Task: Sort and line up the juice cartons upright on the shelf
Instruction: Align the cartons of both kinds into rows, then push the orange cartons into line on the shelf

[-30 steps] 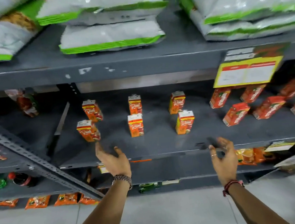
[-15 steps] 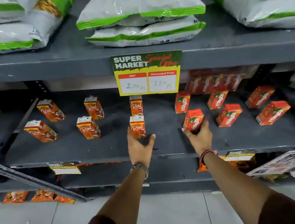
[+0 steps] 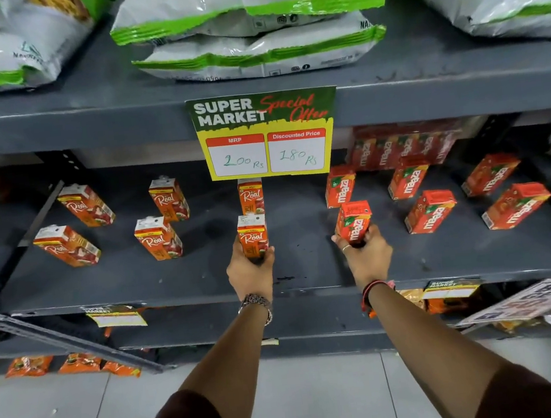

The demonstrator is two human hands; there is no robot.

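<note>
Small orange juice cartons stand upright in two rows on the grey middle shelf [image 3: 172, 282]. My left hand [image 3: 252, 271] grips the front Real carton [image 3: 252, 233] near the shelf's centre; another Real carton [image 3: 251, 196] stands right behind it. My right hand [image 3: 365, 257] holds the front Maaza carton [image 3: 354, 222], with a second Maaza carton [image 3: 340, 186] behind. Several more Real cartons [image 3: 157, 237] stand to the left, and several Maaza cartons [image 3: 430, 210] stand to the right.
A yellow price sign [image 3: 265, 134] hangs from the upper shelf edge, hiding part of the back row. White-and-green bags [image 3: 254, 36] lie on the top shelf. A wrapped Maaza pack [image 3: 404, 146] sits at the back right. Orange packets [image 3: 79, 363] fill the lower shelf.
The view has swung right along the shelf. Both hands, open and below the shelf edge before, have reached in and closed on the front Real and Maaza cartons.
</note>
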